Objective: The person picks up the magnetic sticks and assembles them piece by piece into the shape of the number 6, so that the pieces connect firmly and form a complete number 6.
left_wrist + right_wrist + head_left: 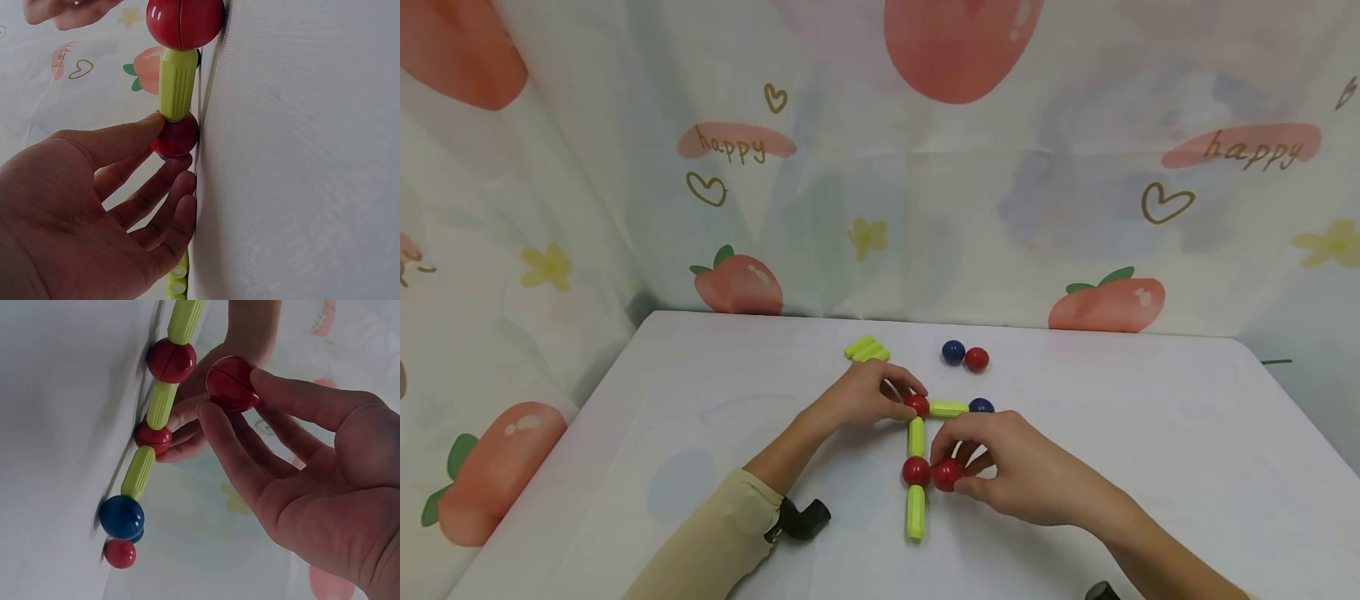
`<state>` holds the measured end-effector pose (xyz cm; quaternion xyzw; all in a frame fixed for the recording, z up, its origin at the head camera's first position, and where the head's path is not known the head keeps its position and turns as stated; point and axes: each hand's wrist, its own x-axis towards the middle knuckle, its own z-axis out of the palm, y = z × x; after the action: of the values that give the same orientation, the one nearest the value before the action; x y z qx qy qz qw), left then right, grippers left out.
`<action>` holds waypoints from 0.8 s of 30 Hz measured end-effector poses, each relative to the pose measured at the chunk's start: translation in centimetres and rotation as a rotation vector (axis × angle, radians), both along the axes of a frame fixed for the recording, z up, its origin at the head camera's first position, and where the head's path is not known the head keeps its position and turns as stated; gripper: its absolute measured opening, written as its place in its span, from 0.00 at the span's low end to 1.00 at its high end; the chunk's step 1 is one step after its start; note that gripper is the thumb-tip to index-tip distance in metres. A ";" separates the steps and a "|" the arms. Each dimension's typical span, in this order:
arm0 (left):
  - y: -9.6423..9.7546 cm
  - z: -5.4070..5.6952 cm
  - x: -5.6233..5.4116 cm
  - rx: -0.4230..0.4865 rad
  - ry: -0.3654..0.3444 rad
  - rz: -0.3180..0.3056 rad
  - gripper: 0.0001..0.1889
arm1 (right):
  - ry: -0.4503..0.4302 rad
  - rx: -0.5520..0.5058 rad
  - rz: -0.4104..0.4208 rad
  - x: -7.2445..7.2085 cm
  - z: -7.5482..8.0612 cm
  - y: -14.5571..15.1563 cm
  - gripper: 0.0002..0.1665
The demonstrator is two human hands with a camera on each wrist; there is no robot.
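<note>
Yellow-green ribbed rods and balls lie joined on the white table. My left hand (867,393) pinches the red ball (917,405) at the corner of this shape, thumb on one side and fingers on the other. From that ball one rod (948,409) runs right to a blue ball (981,406), and another rod (916,437) runs toward me to a second red ball (916,472). A third rod (916,513) continues nearer. My right hand (1026,471) holds a loose red ball (231,384) in its fingertips, just right of the second red ball and apart from it in the right wrist view.
Several loose yellow-green rods (867,348) lie at the back of the white table (737,358). A blue ball (953,352) and a red ball (977,359) sit side by side to their right. A patterned cloth (910,200) hangs behind the table.
</note>
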<state>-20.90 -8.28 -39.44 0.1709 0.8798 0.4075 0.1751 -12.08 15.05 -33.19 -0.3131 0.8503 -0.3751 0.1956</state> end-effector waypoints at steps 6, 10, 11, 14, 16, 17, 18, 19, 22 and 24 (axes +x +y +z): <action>-0.1 0.1 0.0 0.002 0.016 -0.019 0.13 | -0.008 -0.016 0.059 0.4 -0.2 -0.5 0.15; -0.1 0.1 0.0 -0.001 0.017 -0.020 0.13 | -0.036 -0.001 0.084 0.6 -0.3 -0.9 0.14; -0.1 0.1 0.0 -0.002 0.015 -0.017 0.13 | -0.044 0.002 0.090 0.6 -0.4 -1.0 0.14; 0.0 0.1 0.0 -0.006 0.009 -0.009 0.13 | -0.048 -0.004 0.123 1.0 -0.5 -1.3 0.14; 0.0 0.1 -0.1 -0.007 0.005 -0.006 0.13 | -0.044 -0.012 0.151 1.2 -0.5 -1.4 0.14; 0.0 0.1 -0.1 -0.007 0.003 -0.004 0.13 | -0.040 -0.014 0.164 1.3 -0.6 -1.5 0.14; 0.0 0.1 -0.1 -0.007 0.002 -0.003 0.13 | -0.038 -0.015 0.176 1.4 -0.6 -1.5 0.14; 0.0 0.1 -0.1 -0.008 0.000 -0.002 0.13 | -0.038 -0.014 0.185 1.5 -0.7 -1.6 0.14; 0.0 0.1 -0.1 -0.008 -0.002 -0.002 0.13 | -0.058 -0.001 0.201 1.6 -0.8 -1.7 0.15; 0.0 0.1 -0.1 -0.008 -0.001 -0.003 0.13 | -0.061 0.003 0.217 1.7 -0.8 -1.8 0.16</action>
<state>-20.97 -8.32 -39.37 0.1716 0.8810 0.4039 0.1770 -10.39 13.27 -34.03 -0.3918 0.8055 -0.3597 0.2613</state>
